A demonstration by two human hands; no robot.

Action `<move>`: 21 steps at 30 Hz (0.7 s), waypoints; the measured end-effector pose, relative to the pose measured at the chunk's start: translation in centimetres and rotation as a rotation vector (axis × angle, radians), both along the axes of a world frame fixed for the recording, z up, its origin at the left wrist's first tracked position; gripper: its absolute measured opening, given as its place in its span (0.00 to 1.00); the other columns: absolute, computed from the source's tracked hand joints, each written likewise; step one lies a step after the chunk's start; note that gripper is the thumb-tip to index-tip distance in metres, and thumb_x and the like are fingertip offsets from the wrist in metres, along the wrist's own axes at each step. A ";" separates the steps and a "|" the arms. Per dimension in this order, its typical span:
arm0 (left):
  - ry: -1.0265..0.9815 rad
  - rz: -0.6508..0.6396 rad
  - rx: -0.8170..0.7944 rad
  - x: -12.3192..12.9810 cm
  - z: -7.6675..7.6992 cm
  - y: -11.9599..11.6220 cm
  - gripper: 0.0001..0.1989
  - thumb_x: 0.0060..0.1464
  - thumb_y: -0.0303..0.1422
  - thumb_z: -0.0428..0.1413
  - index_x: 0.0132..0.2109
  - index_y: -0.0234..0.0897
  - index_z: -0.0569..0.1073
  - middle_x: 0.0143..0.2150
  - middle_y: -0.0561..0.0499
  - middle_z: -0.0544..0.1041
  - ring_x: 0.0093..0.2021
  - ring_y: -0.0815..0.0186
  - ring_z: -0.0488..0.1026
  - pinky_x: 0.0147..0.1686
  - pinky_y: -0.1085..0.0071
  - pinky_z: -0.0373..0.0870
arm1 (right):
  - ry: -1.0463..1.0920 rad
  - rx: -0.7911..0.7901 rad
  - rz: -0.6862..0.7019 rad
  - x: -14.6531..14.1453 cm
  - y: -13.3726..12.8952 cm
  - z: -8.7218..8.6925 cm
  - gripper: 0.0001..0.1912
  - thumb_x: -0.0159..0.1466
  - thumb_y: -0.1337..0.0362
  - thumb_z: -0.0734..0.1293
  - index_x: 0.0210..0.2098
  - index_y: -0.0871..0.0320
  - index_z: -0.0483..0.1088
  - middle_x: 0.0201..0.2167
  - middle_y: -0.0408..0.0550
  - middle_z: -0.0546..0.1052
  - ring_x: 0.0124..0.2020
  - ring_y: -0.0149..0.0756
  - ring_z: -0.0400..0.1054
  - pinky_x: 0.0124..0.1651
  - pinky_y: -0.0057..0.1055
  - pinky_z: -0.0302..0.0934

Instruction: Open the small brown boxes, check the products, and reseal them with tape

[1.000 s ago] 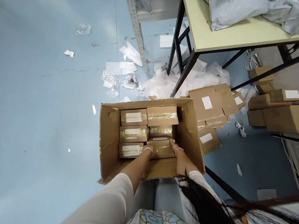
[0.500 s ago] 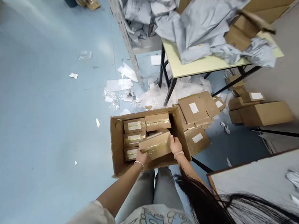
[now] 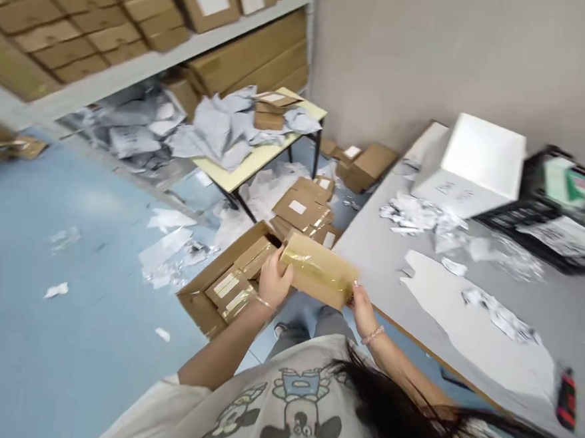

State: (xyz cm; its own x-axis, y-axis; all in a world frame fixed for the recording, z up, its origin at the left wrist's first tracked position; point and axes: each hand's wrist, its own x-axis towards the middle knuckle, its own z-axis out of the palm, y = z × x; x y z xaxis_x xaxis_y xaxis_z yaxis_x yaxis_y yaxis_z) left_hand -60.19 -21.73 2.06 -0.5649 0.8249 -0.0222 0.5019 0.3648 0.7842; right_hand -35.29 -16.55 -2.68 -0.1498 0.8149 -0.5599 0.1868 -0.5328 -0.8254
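Observation:
Between my two hands is a small brown cardboard box (image 3: 316, 267) with clear yellowish tape along its upper face. My left hand (image 3: 275, 281) grips its left end, and my right hand (image 3: 363, 309) grips its right end. The held box is tilted, its right end lower in view. Behind my left hand stands a large open carton (image 3: 194, 299) on the floor. Several smaller taped boxes (image 3: 226, 286) with white labels lie inside that carton, partly hidden by my left arm.
To the right, a grey table (image 3: 388, 279) bears a white box (image 3: 481, 162), a black crate (image 3: 547, 230), crumpled paper and a red-black tool (image 3: 567, 402). A yellow-topped table (image 3: 245, 176) holds grey bags. Flattened cardboard (image 3: 301, 206) and scraps litter the floor; shelves (image 3: 168, 57) hold cartons.
Both hands have lifted the small box out of the large carton and carried it right, toward the grey table. My view has turned right, bringing more of that table into sight.

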 end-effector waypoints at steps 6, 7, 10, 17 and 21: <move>0.168 -0.693 0.024 11.2 3.3 17.2 0.23 0.57 0.38 0.55 0.58 0.37 0.70 0.54 0.44 0.76 0.55 0.56 0.72 0.58 0.63 0.64 | 0.291 -0.201 -0.362 11.0 -0.2 2.8 0.26 0.60 0.38 0.61 0.42 0.53 0.68 0.36 0.53 0.79 0.39 0.45 0.75 0.44 0.40 0.68; 0.199 -0.786 -0.009 13.7 3.3 19.9 0.23 0.57 0.40 0.55 0.58 0.37 0.70 0.53 0.44 0.77 0.53 0.56 0.73 0.56 0.63 0.65 | 0.324 -0.213 -0.392 12.3 0.0 3.0 0.25 0.60 0.38 0.61 0.40 0.53 0.68 0.36 0.53 0.79 0.40 0.46 0.75 0.45 0.40 0.68; 0.288 -1.010 -0.108 21.4 3.0 26.9 0.26 0.56 0.43 0.56 0.59 0.39 0.70 0.52 0.44 0.78 0.52 0.54 0.74 0.53 0.63 0.67 | 0.417 -0.253 -0.470 15.4 0.9 3.1 0.25 0.60 0.37 0.60 0.35 0.53 0.67 0.37 0.56 0.78 0.46 0.48 0.74 0.47 0.41 0.68; 0.386 -1.319 -0.294 36.7 0.0 33.9 0.31 0.54 0.46 0.58 0.62 0.38 0.68 0.57 0.40 0.74 0.57 0.51 0.70 0.56 0.62 0.63 | 0.403 -0.264 -0.679 20.5 3.2 1.5 0.27 0.60 0.35 0.56 0.33 0.53 0.65 0.39 0.57 0.78 0.52 0.49 0.72 0.52 0.44 0.66; 0.329 -1.248 -0.356 39.8 -2.2 33.6 0.35 0.57 0.46 0.56 0.67 0.36 0.61 0.63 0.36 0.67 0.63 0.47 0.63 0.61 0.54 0.58 | 0.339 -0.299 -0.644 23.0 3.9 0.7 0.25 0.61 0.37 0.56 0.31 0.52 0.64 0.39 0.57 0.77 0.51 0.48 0.72 0.50 0.42 0.66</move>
State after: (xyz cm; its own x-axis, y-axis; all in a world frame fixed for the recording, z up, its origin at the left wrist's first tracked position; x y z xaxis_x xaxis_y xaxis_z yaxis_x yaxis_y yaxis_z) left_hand -20.37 11.87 -0.17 0.5369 0.7668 -0.3517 0.7925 -0.3155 0.5219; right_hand -12.28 -12.61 -1.97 0.0994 0.6210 -0.7774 -0.4706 -0.6591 -0.5866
